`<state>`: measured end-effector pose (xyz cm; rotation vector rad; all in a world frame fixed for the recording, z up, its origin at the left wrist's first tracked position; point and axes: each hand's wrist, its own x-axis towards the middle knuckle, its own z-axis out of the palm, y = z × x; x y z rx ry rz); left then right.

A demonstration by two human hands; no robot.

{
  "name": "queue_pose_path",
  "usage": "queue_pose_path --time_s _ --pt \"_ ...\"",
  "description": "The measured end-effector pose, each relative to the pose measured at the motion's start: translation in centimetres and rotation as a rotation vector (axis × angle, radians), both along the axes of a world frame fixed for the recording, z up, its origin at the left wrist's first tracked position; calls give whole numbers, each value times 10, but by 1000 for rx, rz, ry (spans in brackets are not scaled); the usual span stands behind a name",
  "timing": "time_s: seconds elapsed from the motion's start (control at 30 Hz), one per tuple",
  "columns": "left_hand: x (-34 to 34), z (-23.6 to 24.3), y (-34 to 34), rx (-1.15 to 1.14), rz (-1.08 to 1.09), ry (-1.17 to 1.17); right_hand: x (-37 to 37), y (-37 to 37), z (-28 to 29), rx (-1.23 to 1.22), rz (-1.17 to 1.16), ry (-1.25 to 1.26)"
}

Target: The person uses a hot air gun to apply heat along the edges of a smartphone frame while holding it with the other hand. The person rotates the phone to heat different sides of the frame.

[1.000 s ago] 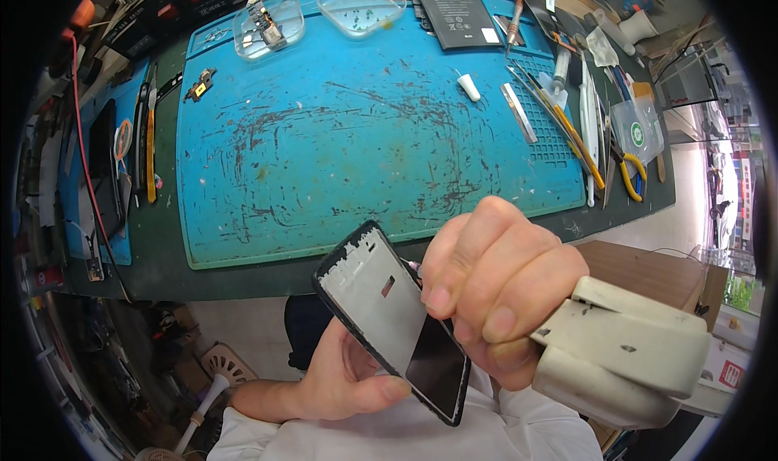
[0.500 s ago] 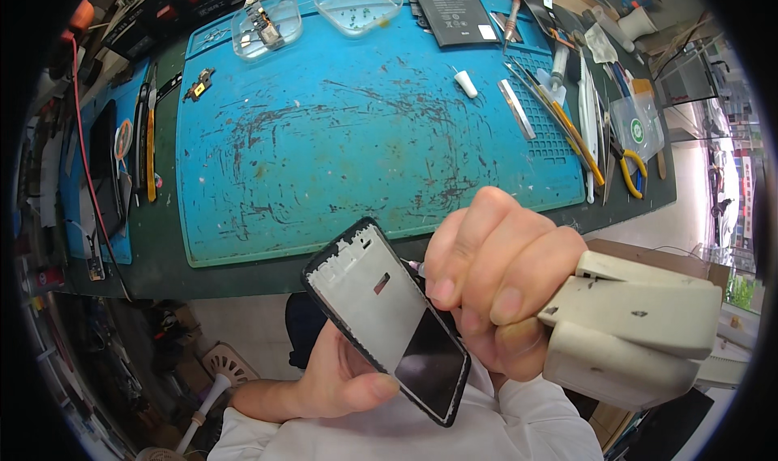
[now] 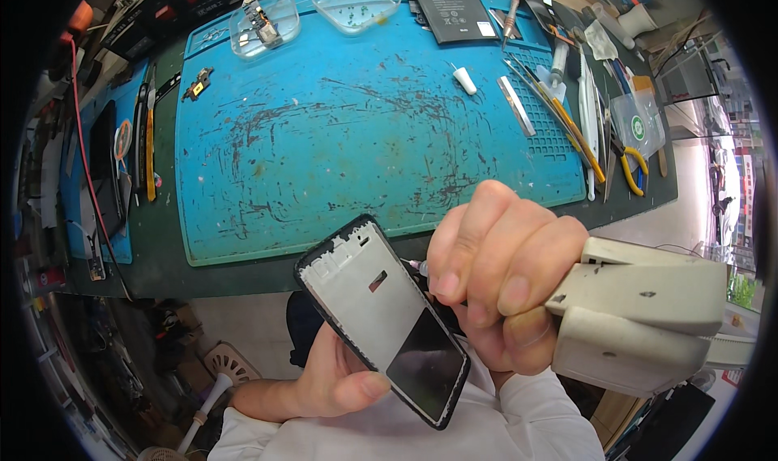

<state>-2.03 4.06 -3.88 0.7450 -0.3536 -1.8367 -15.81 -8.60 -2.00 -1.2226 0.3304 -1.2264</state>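
Observation:
My left hand [image 3: 344, 376] is closed on the edge of a phone frame [image 3: 356, 281], its thumb along the near side. The frame is tilted, black-rimmed with a silver-grey inner plate, a small slot and a glossy black section at the lower end. My right hand [image 3: 506, 270] is wrapped round a beige dispensing gun [image 3: 644, 295] whose bulky body sticks out to the right. A thin needle with a pink collar [image 3: 416, 264] points from beside my fingers to the frame's right edge. Whether the needle touches the edge, I cannot tell.
Beyond my hands lies a scuffed blue work mat [image 3: 340, 161]. On it are two clear plastic trays [image 3: 356, 27] with small parts, a black battery [image 3: 450, 11], a white-capped nozzle [image 3: 464, 80] and a metal strip [image 3: 516, 106]. Tweezers, a syringe [image 3: 559, 64] and yellow-handled pliers [image 3: 632, 171] lie right.
The phone frame and my left hand have shifted slightly left. My right hand has moved a little up and right with the dispensing gun.

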Motion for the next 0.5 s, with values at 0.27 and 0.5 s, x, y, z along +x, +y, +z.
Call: queue_pose_path --time_s 0.27,0.5 --pt "-1 5 0 54 -6 -8 -4 -3 -3 -44 48 -16" --pt "-2 -5 -2 -14 20 13 -10 -11 -10 -142 114 -17"
